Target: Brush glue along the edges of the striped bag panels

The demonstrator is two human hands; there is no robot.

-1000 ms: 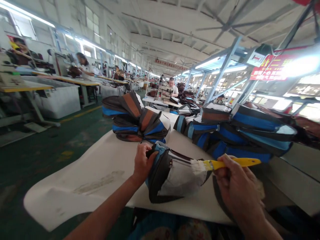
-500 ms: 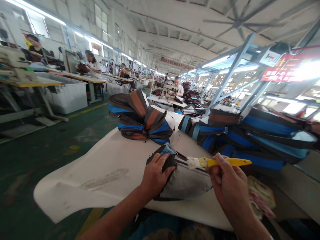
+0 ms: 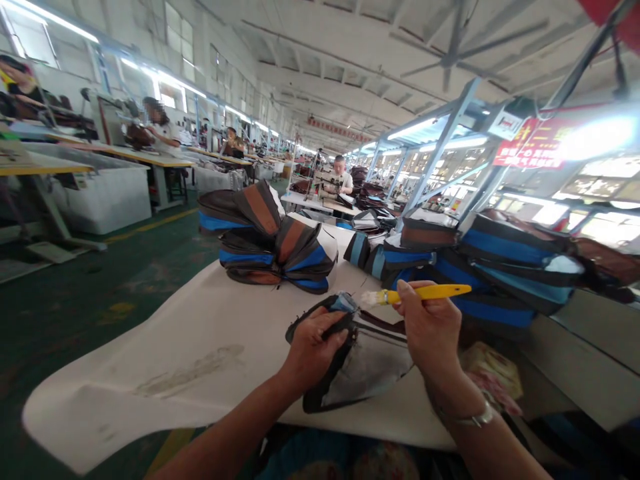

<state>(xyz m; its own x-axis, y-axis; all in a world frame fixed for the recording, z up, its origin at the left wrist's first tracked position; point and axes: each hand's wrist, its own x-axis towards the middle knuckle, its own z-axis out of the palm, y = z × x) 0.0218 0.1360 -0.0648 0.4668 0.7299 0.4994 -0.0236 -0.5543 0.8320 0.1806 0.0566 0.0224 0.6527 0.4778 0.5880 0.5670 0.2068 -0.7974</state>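
Observation:
A dark sewn fabric bag piece (image 3: 370, 363) with a grey lining lies on the white-covered table (image 3: 200, 333) in front of me. My left hand (image 3: 315, 343) grips its upper left edge, thumb on top, beside a light-blue patch. Between the thumb and fingers of my right hand (image 3: 433, 323) is a yellow-handled paintbrush (image 3: 440, 291). Its pale, clumped bristles point left and hover just above the far edge of the piece, near the blue patch. A metal band circles my right wrist.
Stacked black, blue and brown bag pieces (image 3: 273, 233) stand at the back of the table. A larger pile (image 3: 500, 267) sits to the right. Near my right forearm is a crumpled pale container or cloth (image 3: 493, 370). Several people work at sewing machines beyond.
My right hand has lifted the brush off the piece and moved it up and left. The left hand keeps its hold, and the piece is tilted slightly. The view has turned a little.

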